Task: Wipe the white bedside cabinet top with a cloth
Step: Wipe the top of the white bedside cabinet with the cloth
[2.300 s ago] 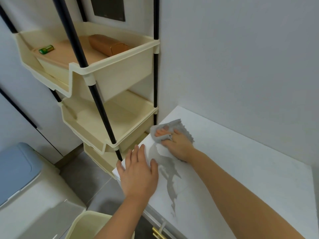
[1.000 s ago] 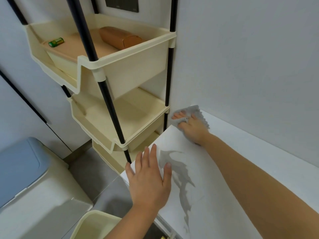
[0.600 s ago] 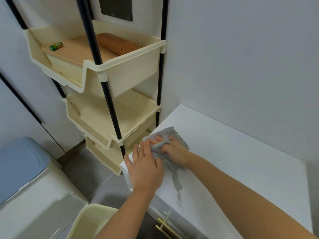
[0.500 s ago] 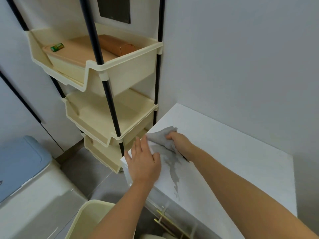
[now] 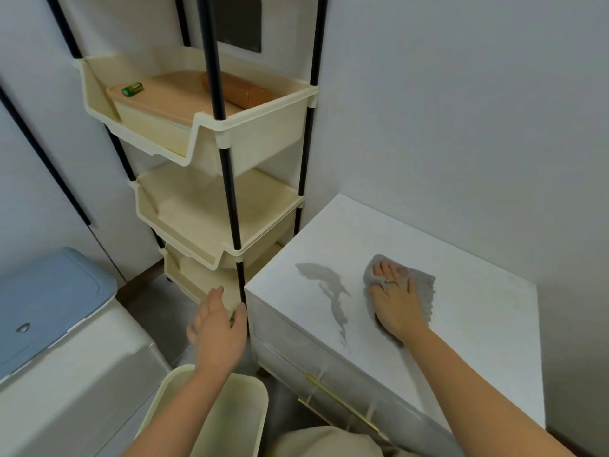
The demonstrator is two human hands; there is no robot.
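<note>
The left hand [image 5: 216, 334], fingers loose and empty, had lifted off the cabinet top [image 5: 468, 331] to hover beside its left corner. The grey streak [image 5: 329, 291] remained (perhaps veining). The right hand [image 5: 395, 305], fingers flat, had pressed the cloth [image 5: 423, 291] from the top's left edge to its middle; its right half seemed unwiped.

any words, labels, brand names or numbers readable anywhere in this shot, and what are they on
Nothing here can be read.
green cylinder on the top shelf: any print on it is too small and blurred.
dark wall panel: any marking is too faint to read.
cabinet top and cloth: no lettering; the grey streak is a mark, not writing.
</note>
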